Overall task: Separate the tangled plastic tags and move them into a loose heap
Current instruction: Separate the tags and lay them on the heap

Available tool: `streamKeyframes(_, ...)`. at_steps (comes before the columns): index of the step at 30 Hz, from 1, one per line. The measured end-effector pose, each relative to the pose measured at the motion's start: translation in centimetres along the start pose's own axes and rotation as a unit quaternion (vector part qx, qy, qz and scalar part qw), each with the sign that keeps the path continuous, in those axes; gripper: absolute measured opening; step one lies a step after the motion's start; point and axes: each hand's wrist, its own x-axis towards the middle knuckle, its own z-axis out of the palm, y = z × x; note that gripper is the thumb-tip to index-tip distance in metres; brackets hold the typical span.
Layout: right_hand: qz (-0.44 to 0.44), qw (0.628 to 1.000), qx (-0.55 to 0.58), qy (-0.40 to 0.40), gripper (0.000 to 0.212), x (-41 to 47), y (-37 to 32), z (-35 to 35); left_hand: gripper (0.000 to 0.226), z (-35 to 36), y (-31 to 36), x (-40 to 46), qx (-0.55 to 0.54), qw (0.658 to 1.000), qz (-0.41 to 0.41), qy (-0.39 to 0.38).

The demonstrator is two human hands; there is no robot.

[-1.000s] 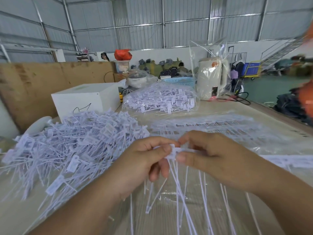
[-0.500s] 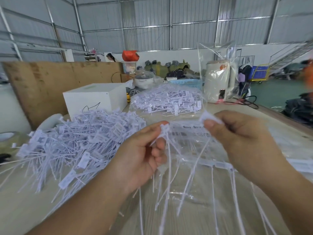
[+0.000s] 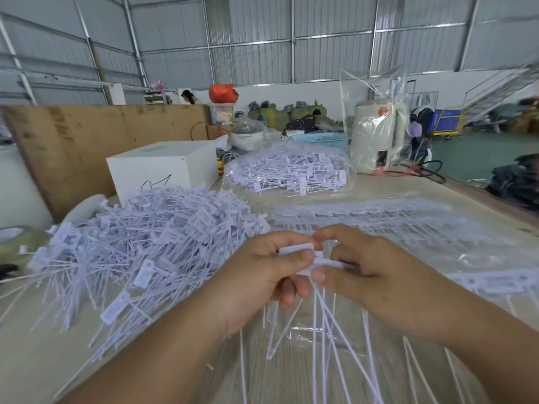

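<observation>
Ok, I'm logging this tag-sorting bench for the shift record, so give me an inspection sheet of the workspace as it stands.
Surface: pale table, partly under clear plastic sheet.
Job's things: loose heap of tags at left; small bunch of tags held between both hands, tails hanging down; bagged tags further back.
Clutter: white box, blue basket, bagged kettle, lidded pot, tape roll.
Grippers: left hand and right hand each pinch the bunch.
Cables: black cord by kettle.
Surroundings: metal-walled warehouse, brown board leaning at left, people in background.
</observation>
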Motion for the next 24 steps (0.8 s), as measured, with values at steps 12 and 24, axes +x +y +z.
streamKeyframes(12, -0.012, 0.975, 0.018, 0.219, 0.032, 0.4, -1.6, -0.1, 0.017, 1.5, 0.8, 0.3, -0.188, 0.973, 0.072, 0.117)
streamKeyframes(24, -0.08, 0.927, -0.033, 0.365, 0.038, 0.3, -2.8, 1.9, 0.015, 1.6, 1.1, 0.2, -0.253, 0.93, 0.07, 0.259)
